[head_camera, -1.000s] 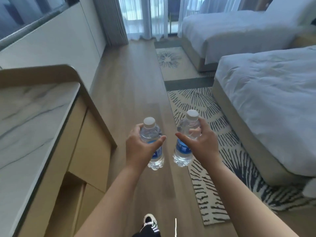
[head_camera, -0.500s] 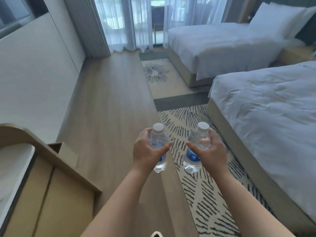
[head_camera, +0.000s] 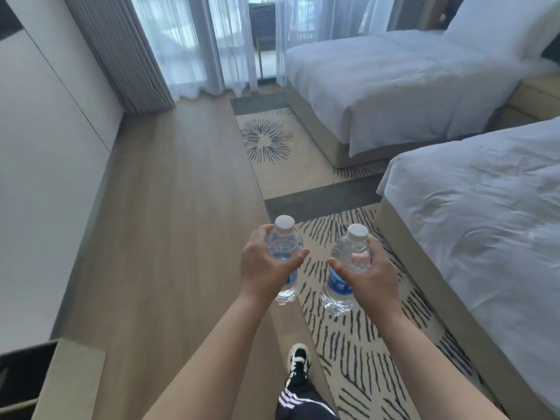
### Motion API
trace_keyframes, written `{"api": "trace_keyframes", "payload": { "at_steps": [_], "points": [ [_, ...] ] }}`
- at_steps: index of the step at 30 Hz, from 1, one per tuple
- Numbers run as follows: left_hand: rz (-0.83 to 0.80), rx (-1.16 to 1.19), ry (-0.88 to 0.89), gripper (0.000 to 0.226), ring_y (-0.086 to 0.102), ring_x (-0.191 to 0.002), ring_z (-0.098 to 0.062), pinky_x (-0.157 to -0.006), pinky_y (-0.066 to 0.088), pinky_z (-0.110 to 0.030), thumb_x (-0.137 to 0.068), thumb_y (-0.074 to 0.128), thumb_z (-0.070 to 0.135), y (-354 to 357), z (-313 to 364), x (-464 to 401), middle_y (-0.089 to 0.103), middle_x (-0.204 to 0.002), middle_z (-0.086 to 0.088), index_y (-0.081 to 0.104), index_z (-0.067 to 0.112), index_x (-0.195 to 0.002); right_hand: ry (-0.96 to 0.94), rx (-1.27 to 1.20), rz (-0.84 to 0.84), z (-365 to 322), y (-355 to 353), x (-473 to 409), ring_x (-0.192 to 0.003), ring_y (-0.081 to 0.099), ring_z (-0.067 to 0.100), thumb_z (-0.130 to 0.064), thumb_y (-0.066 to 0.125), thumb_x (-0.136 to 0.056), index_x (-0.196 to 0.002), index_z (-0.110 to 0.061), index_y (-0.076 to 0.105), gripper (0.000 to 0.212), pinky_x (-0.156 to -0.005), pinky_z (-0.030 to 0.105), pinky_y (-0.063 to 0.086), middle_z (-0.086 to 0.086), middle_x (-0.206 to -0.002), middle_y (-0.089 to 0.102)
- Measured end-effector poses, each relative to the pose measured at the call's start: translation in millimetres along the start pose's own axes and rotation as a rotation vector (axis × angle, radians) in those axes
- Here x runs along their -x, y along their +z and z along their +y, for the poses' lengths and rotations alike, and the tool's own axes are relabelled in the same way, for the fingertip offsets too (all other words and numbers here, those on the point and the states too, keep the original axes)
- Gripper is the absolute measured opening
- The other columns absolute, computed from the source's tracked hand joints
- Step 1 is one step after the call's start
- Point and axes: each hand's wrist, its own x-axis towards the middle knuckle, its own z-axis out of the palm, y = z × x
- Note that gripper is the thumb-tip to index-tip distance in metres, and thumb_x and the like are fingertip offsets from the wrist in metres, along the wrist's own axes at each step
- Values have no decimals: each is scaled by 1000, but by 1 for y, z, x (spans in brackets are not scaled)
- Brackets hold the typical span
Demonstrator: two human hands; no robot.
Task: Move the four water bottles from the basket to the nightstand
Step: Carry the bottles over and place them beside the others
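Left hand [head_camera: 266, 265] and right hand [head_camera: 368, 269] each wrap curled fingers around a clear, ribbed, white-capped plastic bottle: left bottle [head_camera: 285, 244], right bottle [head_camera: 348, 262].

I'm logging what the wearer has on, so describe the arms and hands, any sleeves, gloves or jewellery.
Both forearms are bare, with no sleeves in view. The left hand and right hand wear no gloves, and no rings, watch or bracelet are visible.
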Motion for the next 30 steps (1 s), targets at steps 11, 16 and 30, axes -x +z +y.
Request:
{"api": "trace_keyframes", "payload": {
  "at_steps": [11,16,30],
  "points": [
    [-81,-33,-11,67,63,-97,-19,-87,53,-42,-60,88,44,98,1,-281,67,-106,-2,61,15,-113,26,7,58,20,40,-290,-98,59,15,-46,81,-65,-122,-21,53,69,-84,27,48,-3,-107,63],
    [-122,-37,-3,70,63,-98,-19,-85,53,-37,-60,87,46,156,-9,-400,66,-107,-1,60,14,-117,66,37,106,46,52,-401,-98,58,10,-48,80,-66,-122,-26,50,67,-79,16,42,-6,-108,62],
    [-411,-27,100,64,54,-95,-11,-77,36,-20,-63,87,41,368,18,-737,60,-107,5,56,19,-114,263,38,480,118,46,-737,-84,59,1,-65,74,-60,-104,-36,50,58,-65,5,43,-16,-91,62]
  ]
}}
